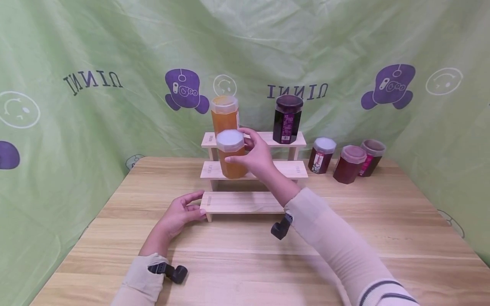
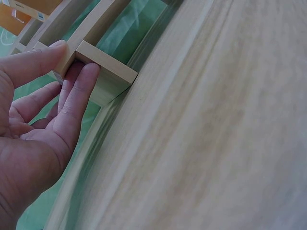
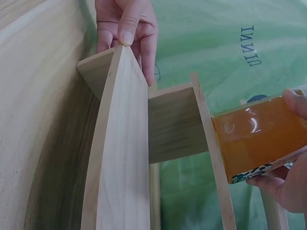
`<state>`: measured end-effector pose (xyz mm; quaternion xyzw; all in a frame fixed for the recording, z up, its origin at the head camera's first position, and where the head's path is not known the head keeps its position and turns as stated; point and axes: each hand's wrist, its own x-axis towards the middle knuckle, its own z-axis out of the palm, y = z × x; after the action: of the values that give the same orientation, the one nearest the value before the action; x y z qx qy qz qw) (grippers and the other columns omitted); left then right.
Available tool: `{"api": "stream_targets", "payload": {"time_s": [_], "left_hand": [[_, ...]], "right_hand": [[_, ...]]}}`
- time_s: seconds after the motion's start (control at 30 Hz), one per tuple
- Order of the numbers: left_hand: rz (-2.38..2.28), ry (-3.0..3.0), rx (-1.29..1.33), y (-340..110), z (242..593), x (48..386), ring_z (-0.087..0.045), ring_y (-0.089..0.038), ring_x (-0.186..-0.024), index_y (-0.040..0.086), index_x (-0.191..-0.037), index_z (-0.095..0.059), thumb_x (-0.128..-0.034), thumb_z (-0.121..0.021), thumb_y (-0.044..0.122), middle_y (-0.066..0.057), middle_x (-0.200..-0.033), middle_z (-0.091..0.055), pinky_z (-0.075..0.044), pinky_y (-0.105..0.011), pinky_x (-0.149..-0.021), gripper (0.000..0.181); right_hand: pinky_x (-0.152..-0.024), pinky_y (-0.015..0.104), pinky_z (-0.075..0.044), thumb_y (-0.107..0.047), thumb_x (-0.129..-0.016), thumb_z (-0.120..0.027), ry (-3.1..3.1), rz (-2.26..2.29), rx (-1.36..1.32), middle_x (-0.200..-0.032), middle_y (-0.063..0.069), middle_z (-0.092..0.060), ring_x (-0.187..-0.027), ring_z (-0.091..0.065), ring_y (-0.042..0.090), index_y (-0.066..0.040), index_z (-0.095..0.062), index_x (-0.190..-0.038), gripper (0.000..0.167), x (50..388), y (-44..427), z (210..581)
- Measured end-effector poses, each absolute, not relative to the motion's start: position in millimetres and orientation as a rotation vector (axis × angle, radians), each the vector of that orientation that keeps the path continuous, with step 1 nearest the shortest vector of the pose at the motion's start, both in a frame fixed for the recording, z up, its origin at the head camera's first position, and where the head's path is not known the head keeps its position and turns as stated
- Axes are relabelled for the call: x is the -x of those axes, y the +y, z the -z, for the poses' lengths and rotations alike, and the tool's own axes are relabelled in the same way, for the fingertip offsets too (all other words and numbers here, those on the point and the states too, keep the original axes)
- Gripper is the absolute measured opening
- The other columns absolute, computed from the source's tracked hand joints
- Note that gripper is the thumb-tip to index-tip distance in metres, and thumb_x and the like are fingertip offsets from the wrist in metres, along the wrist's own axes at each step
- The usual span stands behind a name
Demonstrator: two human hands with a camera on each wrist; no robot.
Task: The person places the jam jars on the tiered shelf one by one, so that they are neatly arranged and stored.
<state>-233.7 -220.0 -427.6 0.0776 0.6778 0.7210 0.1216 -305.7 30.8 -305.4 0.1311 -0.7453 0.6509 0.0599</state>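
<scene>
A three-step wooden display stand is on the table. My right hand grips an octagonal jar of orange contents with a white lid at the left part of the middle step. In the right wrist view, that jar's base meets the middle board. My left hand pinches the left end of the lowest step, thumb on the board and fingers by its support. Behind, on the top step, stand another orange jar at left and a dark purple jar at right.
Right of the stand, a dark red jar with a white lid, a red jar with a pinkish lid and a dark jar stand on the wooden table. A green printed curtain hangs behind and at the sides.
</scene>
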Motion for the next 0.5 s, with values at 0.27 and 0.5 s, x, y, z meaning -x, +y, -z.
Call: {"api": "stream_targets", "payload": {"time_s": [0.27, 0.5], "left_hand": [[-2.089, 1.993, -0.216, -220.6, 426.2, 232.8, -0.067, -0.017, -0.093, -0.01, -0.147, -0.029, -0.0845, -0.063, -0.014, -0.03, -0.126, -0.053, -0.058, -0.037, -0.087, 0.071], [-2.094, 1.987, -0.226, -220.6, 426.7, 233.6, -0.067, -0.018, -0.093, -0.01, -0.147, -0.029, -0.0848, -0.062, -0.014, -0.031, -0.127, -0.052, -0.058, -0.037, -0.087, 0.071]], "right_hand": [[-0.09, 0.04, -0.055, -0.017, -0.063, -0.094, -2.279, -1.855, -0.419, -0.122, 0.006, -0.057, -0.104, -0.06, 0.025, -0.026, -0.054, -0.135, 0.082, 305.7, 24.9, 309.9], [-0.085, 0.038, -0.054, -0.023, -0.065, -0.093, -2.292, -1.69, -0.449, -0.121, 0.004, -0.06, -0.101, -0.059, 0.024, -0.023, -0.053, -0.137, 0.082, 305.5, 20.6, 311.8]]}}
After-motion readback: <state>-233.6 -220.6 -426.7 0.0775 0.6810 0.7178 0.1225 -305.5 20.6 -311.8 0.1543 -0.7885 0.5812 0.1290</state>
